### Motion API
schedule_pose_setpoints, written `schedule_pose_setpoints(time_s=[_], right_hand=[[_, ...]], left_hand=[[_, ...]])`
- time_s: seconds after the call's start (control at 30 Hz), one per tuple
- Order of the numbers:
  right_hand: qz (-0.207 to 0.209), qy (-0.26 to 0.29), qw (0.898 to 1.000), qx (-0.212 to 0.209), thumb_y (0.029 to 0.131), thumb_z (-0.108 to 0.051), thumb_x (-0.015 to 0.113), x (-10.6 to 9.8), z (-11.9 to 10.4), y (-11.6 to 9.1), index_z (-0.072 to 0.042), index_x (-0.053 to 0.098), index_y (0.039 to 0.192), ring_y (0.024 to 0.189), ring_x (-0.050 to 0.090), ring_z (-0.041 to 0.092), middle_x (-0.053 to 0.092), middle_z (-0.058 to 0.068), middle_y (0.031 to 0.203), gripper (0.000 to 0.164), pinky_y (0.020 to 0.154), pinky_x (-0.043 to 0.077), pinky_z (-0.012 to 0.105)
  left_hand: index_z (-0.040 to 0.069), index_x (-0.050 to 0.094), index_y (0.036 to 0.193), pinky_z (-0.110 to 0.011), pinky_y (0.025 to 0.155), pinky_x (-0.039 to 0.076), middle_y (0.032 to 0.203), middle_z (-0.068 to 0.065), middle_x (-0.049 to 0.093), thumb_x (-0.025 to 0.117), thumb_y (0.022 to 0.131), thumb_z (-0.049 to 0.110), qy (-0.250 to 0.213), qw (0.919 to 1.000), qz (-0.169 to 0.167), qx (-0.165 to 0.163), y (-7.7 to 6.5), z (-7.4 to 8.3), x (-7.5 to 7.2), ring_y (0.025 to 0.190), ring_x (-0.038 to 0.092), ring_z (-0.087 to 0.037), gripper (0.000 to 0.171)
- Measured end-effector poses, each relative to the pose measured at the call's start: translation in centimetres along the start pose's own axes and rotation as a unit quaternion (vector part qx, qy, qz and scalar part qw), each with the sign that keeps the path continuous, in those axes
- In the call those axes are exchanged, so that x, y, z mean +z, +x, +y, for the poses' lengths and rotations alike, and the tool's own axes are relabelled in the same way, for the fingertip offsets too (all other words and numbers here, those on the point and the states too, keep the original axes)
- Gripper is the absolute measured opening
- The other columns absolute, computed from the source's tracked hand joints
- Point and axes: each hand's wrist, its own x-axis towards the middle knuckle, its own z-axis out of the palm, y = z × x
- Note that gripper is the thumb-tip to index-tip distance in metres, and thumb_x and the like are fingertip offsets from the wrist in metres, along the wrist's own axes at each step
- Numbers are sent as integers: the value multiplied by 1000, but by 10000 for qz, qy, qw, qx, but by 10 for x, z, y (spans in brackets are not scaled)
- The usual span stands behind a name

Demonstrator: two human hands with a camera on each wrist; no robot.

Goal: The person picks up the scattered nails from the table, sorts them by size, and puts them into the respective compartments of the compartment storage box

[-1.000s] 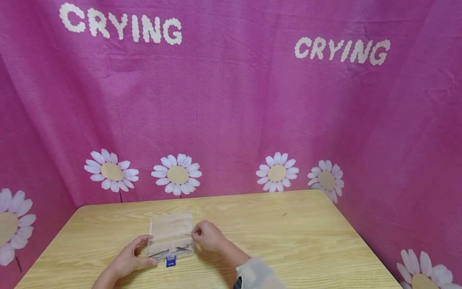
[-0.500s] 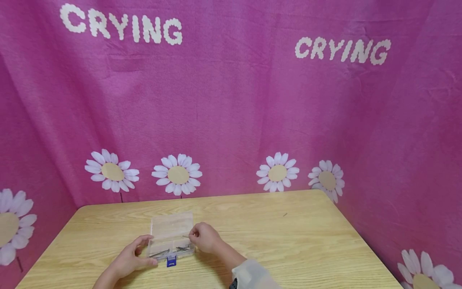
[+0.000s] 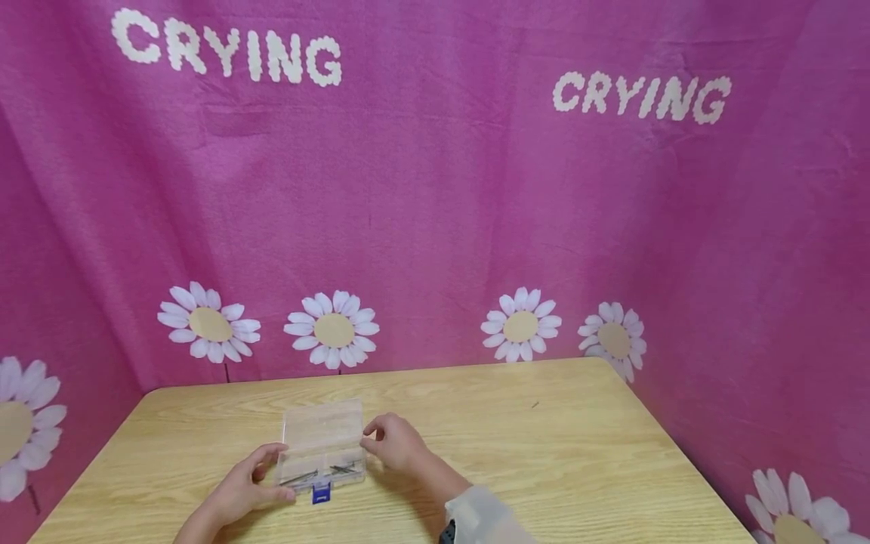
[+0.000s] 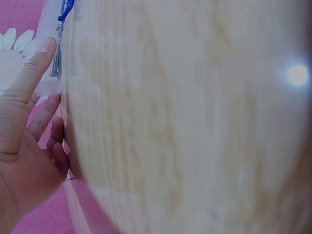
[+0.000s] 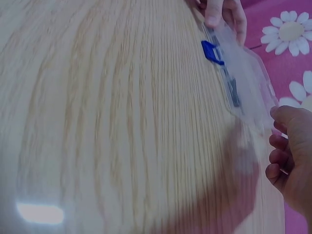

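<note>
A clear plastic box (image 3: pixel 302 464) lies on the wooden table with its lid (image 3: pixel 322 423) swung back and a blue latch (image 3: pixel 322 493) at the front. Two compartments show, holding thin metal nails or screws (image 3: pixel 299 479). My left hand (image 3: pixel 238 487) grips the box's left end, thumb at the front corner and fingers at the back. My right hand (image 3: pixel 397 444) is at the right edge of the lid near the hinge, thumb and index finger pinching there. In the right wrist view the other fingers (image 5: pixel 278 157) are curled beside the lid.
A small dark sliver (image 3: pixel 535 404) lies on the table (image 3: pixel 489 453), farther back to the right. A pink curtain (image 3: pixel 435 227) printed with daisies and lettering hangs behind the table and along both sides.
A thin metal piece was pinched in my right hand over the box and no longer shows there. That hand moved left, then back right to the lid's edge. My left hand stayed put.
</note>
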Motion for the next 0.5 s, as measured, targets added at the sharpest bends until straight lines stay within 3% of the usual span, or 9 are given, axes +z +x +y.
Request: schedule_pose_setpoints(time_s=[0.5], right_hand=[[449, -146, 9989, -27, 85, -19, 65, -35, 44, -12, -3, 66, 97, 59, 44, 5, 52, -1, 67, 20, 57, 39, 21]], left_hand=[[5, 43, 133, -59, 98, 34, 136, -29, 44, 81, 72, 26, -80, 9999, -72, -118, 1, 1, 0, 124, 42, -45, 76]])
